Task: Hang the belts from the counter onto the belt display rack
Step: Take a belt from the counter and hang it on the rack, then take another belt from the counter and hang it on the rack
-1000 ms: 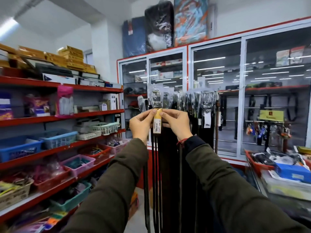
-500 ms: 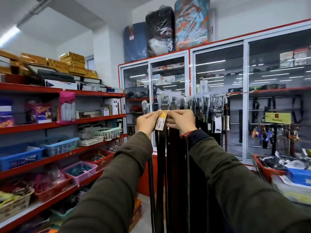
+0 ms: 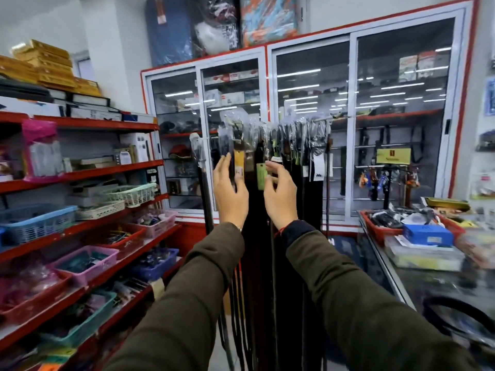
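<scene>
The belt display rack (image 3: 324, 119) stands ahead of me, crowded with several dark belts (image 3: 294, 162) hanging from plastic-wrapped buckles. A belt with a yellow tag (image 3: 239, 163) hangs at the front left, and beside it another with a green tag (image 3: 260, 175). My left hand (image 3: 230, 194) is raised in front of the yellow-tagged belt, fingers spread, gripping nothing. My right hand (image 3: 280, 196) hovers by the green tag with fingers loosely curled and empty. A coiled black belt (image 3: 455, 311) lies on the glass counter (image 3: 401, 285) at lower right.
Red shelves (image 3: 80, 172) with plastic baskets run along the left. A glass-fronted cabinet (image 3: 308, 129) stands behind the rack. On the counter at right sit a red tray (image 3: 380, 232), a blue box (image 3: 428, 235) and a keychain stand (image 3: 385, 180).
Both hands have let go of the yellow-tagged belt, which now hangs on the rack. They have opened and drawn slightly back and down. The view has shifted lower.
</scene>
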Tool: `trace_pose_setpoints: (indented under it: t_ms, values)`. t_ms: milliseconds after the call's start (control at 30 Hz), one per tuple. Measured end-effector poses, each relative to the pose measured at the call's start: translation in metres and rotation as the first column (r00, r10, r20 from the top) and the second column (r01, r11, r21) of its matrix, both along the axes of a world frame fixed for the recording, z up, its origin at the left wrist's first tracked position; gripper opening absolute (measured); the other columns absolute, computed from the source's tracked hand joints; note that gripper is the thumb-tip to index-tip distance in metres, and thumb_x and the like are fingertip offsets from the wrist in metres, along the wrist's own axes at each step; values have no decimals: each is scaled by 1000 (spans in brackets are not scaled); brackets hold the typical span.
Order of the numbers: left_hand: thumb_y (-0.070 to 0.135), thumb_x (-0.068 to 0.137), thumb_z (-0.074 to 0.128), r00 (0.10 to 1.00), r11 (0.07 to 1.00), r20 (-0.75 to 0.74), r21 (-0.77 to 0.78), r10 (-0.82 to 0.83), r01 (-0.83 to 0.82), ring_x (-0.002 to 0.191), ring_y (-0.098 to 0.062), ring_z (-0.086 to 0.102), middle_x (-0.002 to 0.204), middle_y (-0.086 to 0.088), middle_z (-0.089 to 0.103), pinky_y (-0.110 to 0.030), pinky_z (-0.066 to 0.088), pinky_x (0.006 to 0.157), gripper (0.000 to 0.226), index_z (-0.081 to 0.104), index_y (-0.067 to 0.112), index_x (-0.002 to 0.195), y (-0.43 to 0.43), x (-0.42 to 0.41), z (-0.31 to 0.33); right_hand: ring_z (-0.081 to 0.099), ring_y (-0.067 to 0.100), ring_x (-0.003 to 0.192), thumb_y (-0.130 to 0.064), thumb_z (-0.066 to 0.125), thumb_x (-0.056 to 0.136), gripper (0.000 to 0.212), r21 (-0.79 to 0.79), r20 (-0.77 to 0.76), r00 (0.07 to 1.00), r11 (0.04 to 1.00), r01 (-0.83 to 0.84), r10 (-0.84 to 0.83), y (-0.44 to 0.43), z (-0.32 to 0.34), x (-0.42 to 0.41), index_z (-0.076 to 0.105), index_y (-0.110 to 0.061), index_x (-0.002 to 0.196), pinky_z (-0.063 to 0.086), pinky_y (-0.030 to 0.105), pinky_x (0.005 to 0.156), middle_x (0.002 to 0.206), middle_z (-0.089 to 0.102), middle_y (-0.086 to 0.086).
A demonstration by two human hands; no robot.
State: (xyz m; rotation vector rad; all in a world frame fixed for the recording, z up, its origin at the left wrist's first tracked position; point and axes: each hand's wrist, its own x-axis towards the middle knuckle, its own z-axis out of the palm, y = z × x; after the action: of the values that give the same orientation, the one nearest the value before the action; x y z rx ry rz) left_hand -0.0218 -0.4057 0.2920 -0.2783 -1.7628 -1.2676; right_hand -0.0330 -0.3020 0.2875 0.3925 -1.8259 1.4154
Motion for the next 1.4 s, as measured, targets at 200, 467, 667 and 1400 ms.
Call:
trace_pose_setpoints:
  t_ms: [200,467,667,1400]
  values:
    - [17,103,44,989,920,-66,-364,131,-146,159,-20,11,167,2,27,-44,-1,130,51,39,21,153,35,15,-86,28,18,150,-26,40,101,49,284,-94,931,887,363,-351,56,-87,24,38,-19,149,30,38,122,157,33,-2]
    - [22,103,44,989,871,147,-483,-17,87,160,-19,8,166,5,26,-46,-2,130,49,40,26,151,120,40,-197,9,26,157,-32,40,101,54,467,93,783,722,511,-615,151,-199,71,31,-20,152,10,50,127,165,19,1]
    - [21,104,44,928,818,329,-477,-173,322,159,-21,10,165,3,28,-47,-2,130,46,42,25,150,199,68,-260,14,25,155,-31,45,100,56,385,361,633,728,568,-685,227,-266,124,31,-15,153,16,43,125,164,18,3]
    - [22,100,51,594,32,795,-595,-122,803,112,-40,65,120,-20,68,-44,54,92,29,68,15,122,430,107,-316,55,30,97,16,42,91,26,-601,776,628,240,763,-53,392,-337,198,58,5,108,49,39,73,107,56,19]
